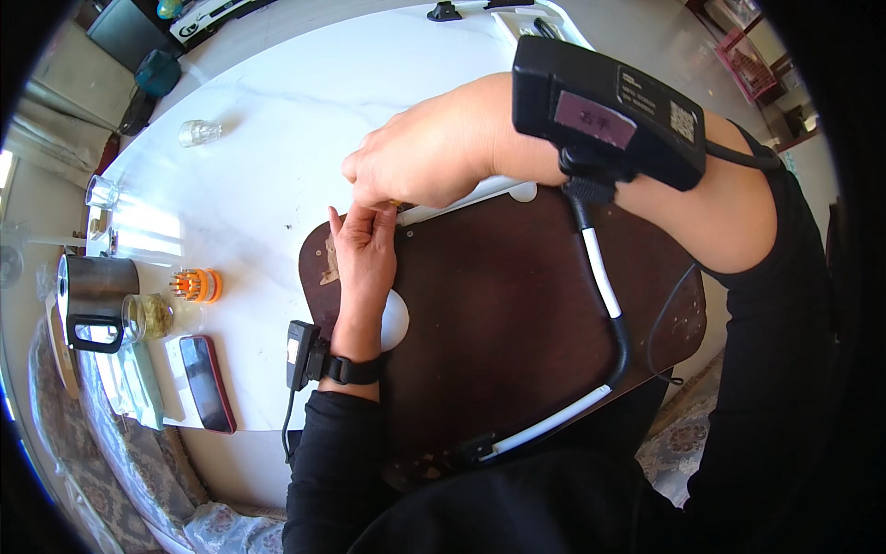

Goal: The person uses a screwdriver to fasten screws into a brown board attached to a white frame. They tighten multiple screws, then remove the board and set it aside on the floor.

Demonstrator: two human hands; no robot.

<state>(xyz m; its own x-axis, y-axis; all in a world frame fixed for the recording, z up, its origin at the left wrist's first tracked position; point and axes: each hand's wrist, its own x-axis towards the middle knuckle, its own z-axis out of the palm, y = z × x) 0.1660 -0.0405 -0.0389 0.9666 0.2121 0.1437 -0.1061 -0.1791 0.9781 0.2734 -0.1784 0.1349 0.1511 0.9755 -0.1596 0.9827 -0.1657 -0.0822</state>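
Note:
A dark brown board [498, 305] lies in front of me, partly over the table's near edge. Bent tubing with white and black sections [602, 272] runs along its right side. At the board's far left corner, beside the end of a white tube [452, 206], my two hands meet. My right hand [420, 152] is closed from above around something mostly hidden; only a small yellow-orange bit shows under it. Just below, my left hand [365, 249] has its fingertips pinched together, and what they hold cannot be seen. A white round piece [396, 320] shows beside my left wrist.
On the white marble-patterned table [277, 120] at left stand an orange screwdriver-bit holder [197, 284], a lidless-looking glass jar [149, 317], a steel kettle [97, 291] and a phone [208, 383]. Drinking glasses [198, 133] stand farther off. A white tray [517, 28] lies at the back.

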